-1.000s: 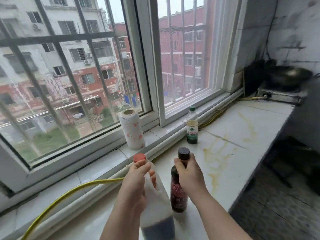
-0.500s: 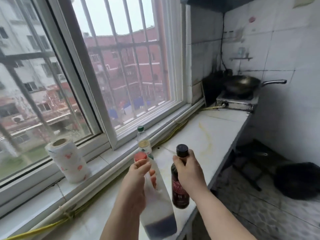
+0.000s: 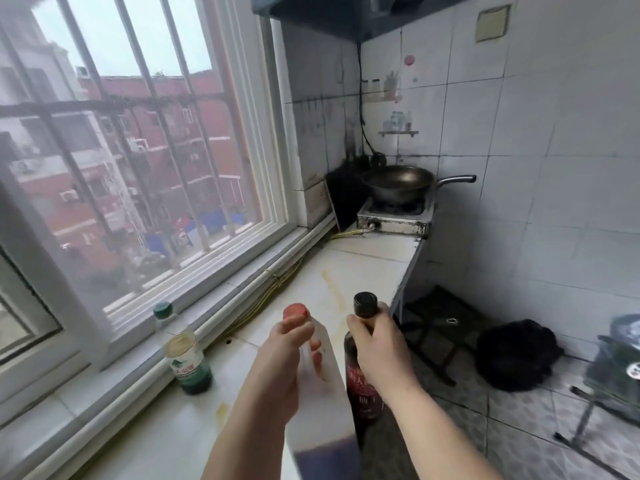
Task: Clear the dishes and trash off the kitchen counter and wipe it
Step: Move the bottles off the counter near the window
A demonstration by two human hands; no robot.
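Note:
My left hand (image 3: 277, 372) grips the handle of a white plastic jug (image 3: 329, 410) with a red cap and a little dark liquid at its bottom. My right hand (image 3: 381, 351) is closed round the neck of a dark glass bottle (image 3: 362, 393) with a black cap and red label. Both are lifted above the front edge of the white kitchen counter (image 3: 346, 271), which carries yellow stains. A small clear bottle (image 3: 187, 355) with a green cap and green label stands on the counter by the window sill, left of my hands.
At the counter's far end a dark wok (image 3: 398, 183) sits on a gas stove (image 3: 394, 216). A yellow hose (image 3: 273, 282) runs along the sill. On the tiled floor to the right lie a black bag (image 3: 516, 355) and a metal rack (image 3: 609, 386).
The view has swung right toward the stove; the paper towel roll has left the frame. Both hands still hold the jug and bottle, now nearer the counter's front edge.

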